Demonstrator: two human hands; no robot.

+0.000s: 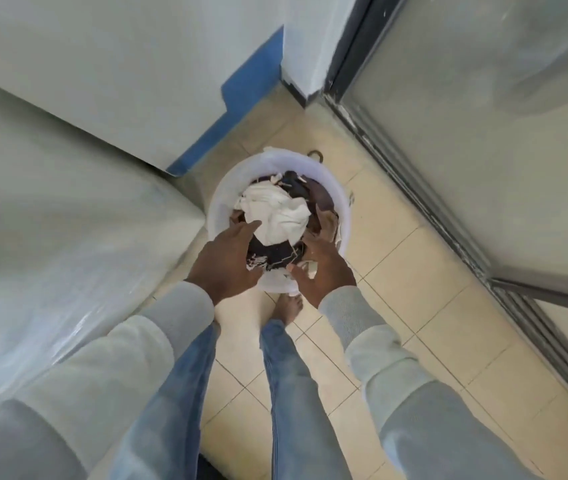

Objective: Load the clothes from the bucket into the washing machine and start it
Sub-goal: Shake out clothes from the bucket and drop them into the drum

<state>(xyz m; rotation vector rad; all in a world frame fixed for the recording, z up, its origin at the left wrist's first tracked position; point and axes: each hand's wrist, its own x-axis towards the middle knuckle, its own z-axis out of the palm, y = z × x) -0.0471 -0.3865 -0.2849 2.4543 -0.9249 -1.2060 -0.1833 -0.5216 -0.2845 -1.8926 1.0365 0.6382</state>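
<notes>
A white plastic bucket (222, 195) stands on the tiled floor in front of my feet. It is heaped with clothes (275, 216): a crumpled white piece on top, dark and brownish pieces under it. My left hand (227, 258) reaches into the near left side of the pile, fingers spread over the dark cloth. My right hand (320, 261) digs into the near right side, fingers curled into the clothes. The washing machine (50, 202), wrapped in shiny plastic film, fills the left of the view; its lid and controls are out of sight.
A white wall with a blue skirting band (227, 112) runs behind the bucket. A frosted glass sliding door in a metal frame (414, 188) lines the right side. My bare foot (291, 308) stands just behind the bucket on cream tiles.
</notes>
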